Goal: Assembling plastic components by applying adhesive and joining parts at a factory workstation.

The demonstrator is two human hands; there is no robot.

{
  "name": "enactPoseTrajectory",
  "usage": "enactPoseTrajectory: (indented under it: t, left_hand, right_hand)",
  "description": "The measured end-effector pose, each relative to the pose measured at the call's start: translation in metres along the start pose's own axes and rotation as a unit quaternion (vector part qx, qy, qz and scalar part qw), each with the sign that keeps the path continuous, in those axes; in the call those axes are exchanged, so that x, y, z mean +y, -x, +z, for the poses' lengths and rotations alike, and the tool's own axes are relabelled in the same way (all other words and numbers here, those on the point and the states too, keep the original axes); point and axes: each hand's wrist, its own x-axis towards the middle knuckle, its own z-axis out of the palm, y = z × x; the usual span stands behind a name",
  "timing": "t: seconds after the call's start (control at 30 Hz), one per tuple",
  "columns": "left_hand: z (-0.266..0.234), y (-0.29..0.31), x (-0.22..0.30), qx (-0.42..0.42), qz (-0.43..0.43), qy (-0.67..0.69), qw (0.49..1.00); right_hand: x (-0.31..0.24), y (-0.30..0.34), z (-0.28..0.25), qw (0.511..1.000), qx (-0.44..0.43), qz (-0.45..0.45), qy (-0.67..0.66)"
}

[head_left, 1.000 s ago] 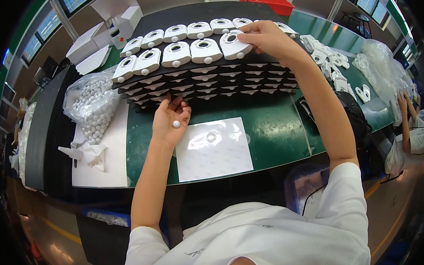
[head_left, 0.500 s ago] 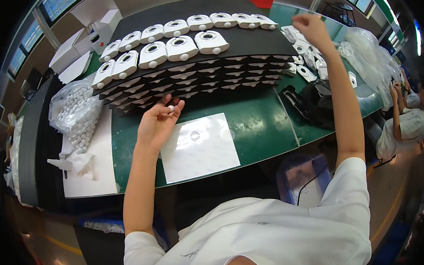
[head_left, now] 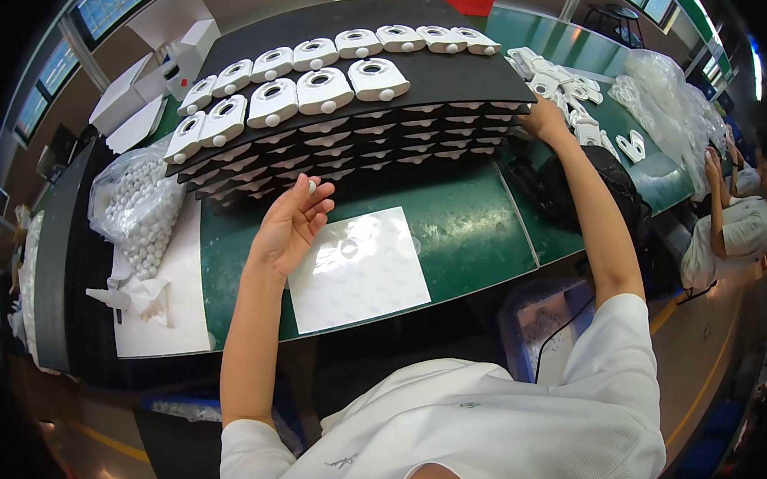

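Observation:
Above the green table, my left hand (head_left: 290,228) pinches a small white ball (head_left: 312,186) between thumb and fingertips, beside a white sheet (head_left: 364,277). My right hand (head_left: 546,120) reaches to the right end of a stack of black boards (head_left: 461,83), next to a heap of loose white plastic parts (head_left: 574,86). Its fingertips are hidden, so what they hold, if anything, does not show. Two rows of white plastic housings (head_left: 325,87), each with a round hole and a white ball at its front, lie on the top board. More such parts peek out between the lower boards.
At the left, a clear bag of white balls (head_left: 146,218) lies by crumpled tissue (head_left: 148,299). A black bag-like object (head_left: 594,185) sits under my right forearm. Clear plastic wrapping (head_left: 668,98) is piled at the far right, where another person (head_left: 740,219) sits.
My right hand has come down from above the heap to the stack's right end, and the loose parts have shifted. My left hand still holds the ball and has turned slightly.

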Motion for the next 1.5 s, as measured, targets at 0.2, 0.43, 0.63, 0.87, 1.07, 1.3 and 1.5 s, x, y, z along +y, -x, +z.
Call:
enactPoseTrajectory:
  t: [0.2, 0.43, 0.63, 0.87, 1.07, 1.3, 1.5]
  left_hand:
    - [0.004, 0.000, 0.000, -0.017, 0.005, 0.005, 1.000]
    - [0.003, 0.000, -0.001, -0.014, 0.018, 0.001, 1.000]
    - [0.007, 0.003, -0.001, -0.045, 0.033, 0.009, 0.998]
    - [0.009, 0.004, -0.005, -0.042, 0.052, -0.030, 0.997]
    - [0.012, 0.007, -0.001, -0.030, 0.051, -0.020, 0.998]
    - [0.006, 0.002, 0.000, -0.061, 0.048, 0.001, 0.997]
    - [0.007, 0.003, 0.000, -0.042, 0.066, 0.002, 0.997]
  right_hand:
    - [-0.003, 0.013, 0.003, 0.992, -0.066, -0.023, 0.106]
    - [0.023, 0.011, -0.012, 0.998, 0.049, -0.046, -0.018]
    - [0.054, 0.026, -0.053, 0.929, 0.077, 0.146, -0.331]
    - [0.018, 0.091, -0.085, 0.882, 0.230, 0.023, -0.412]
    - [-0.054, 0.158, -0.073, 0.798, 0.124, -0.139, -0.573]
    - [-0.159, 0.198, -0.025, 0.703, -0.192, -0.119, -0.675]
    - [-0.192, 0.199, -0.005, 0.737, -0.223, -0.139, -0.623]
